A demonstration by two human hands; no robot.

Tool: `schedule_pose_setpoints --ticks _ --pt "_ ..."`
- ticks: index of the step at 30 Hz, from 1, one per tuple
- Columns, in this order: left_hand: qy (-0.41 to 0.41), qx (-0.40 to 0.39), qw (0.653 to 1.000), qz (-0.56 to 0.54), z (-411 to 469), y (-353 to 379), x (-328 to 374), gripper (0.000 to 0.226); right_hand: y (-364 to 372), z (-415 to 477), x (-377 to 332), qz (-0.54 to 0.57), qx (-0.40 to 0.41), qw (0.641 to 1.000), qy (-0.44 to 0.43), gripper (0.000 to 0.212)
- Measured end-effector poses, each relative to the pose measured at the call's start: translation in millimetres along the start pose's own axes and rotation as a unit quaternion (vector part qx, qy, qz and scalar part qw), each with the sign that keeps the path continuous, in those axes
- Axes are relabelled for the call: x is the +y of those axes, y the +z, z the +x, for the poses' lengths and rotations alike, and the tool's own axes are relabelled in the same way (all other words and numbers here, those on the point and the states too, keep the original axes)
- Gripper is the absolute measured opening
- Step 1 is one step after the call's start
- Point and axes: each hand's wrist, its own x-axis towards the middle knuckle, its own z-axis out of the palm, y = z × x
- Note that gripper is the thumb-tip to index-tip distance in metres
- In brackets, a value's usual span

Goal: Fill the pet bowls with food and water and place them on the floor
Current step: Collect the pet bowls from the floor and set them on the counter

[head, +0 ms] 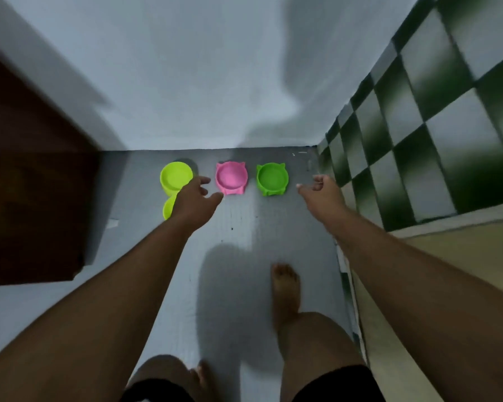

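From my head camera I am looking down at a grey floor (pixel 244 227) that ends at a pale wall (pixel 201 82). Three pet bowls sit in a row along the base of that wall: a lime-yellow round bowl (pixel 176 176) on the left, a pink cat-eared bowl (pixel 231 177) in the middle and a green cat-eared bowl (pixel 272 179) on the right. They stand apart from one another, all upright. The picture is soft with blur, so I cannot tell whether any of them holds food or water. A second lime-yellow bowl (pixel 169 207) lies nearer to me, just below the first, and my left wrist hides most of it.

My left hand (pixel 196 198) is stretched out in front, fingers loosely spread and holding nothing; in the view it sits between the lime-yellow bowl and the pink one, fingertips close to the pink bowl's lower left edge. I cannot tell whether it touches either. My right hand (pixel 321 191) reaches out just right of the green bowl, fingers half curled and empty, clear of the bowl.

A dark brown door (pixel 32 184) stands at the left. A green-and-white checked tile wall (pixel 418 126) runs along the right. My bare right foot (pixel 285 288) is planted on the floor below the bowls.
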Motion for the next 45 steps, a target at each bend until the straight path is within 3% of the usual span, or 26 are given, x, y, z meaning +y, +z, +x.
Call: schedule_pose_setpoints --ticks 7,11,14,18,23,28,34,38,42,45 --pt "-0.017 0.019 0.999 0.024 171 121 -95 0.055 108 191 103 -0.075 -0.022 0.997 0.019 0.067" --pt "-0.038 0.029 0.998 0.039 231 167 -130 0.063 143 270 148 -0.066 0.002 0.997 0.032 0.085" --pt "-0.068 0.054 0.996 0.036 260 185 -148 0.075 158 295 164 -0.068 0.015 0.997 0.044 0.080" --pt "-0.078 0.053 0.995 0.018 287 188 -159 0.086 182 302 175 -0.086 -0.003 0.995 0.044 0.081" --pt "-0.070 0.046 0.996 -0.020 289 192 -147 0.055 198 303 168 -0.082 -0.029 0.996 0.029 0.072" --pt "-0.059 0.070 0.992 -0.090 286 195 -151 0.046 203 305 164 -0.058 -0.026 0.998 0.025 0.073" --pt "-0.059 0.078 0.988 -0.119 285 197 -156 0.030 203 304 164 -0.019 0.010 1.000 0.020 0.047" --pt "-0.056 0.066 0.986 -0.146 286 199 -161 0.042 200 318 180 0.023 0.000 0.999 0.027 0.043" --pt "-0.062 0.059 0.982 -0.166 274 190 -158 0.054 191 286 157 0.077 -0.032 0.996 0.044 0.063" --pt "-0.051 0.046 0.981 -0.182 249 162 -139 0.054 171 257 136 0.107 -0.033 0.992 0.058 0.064"
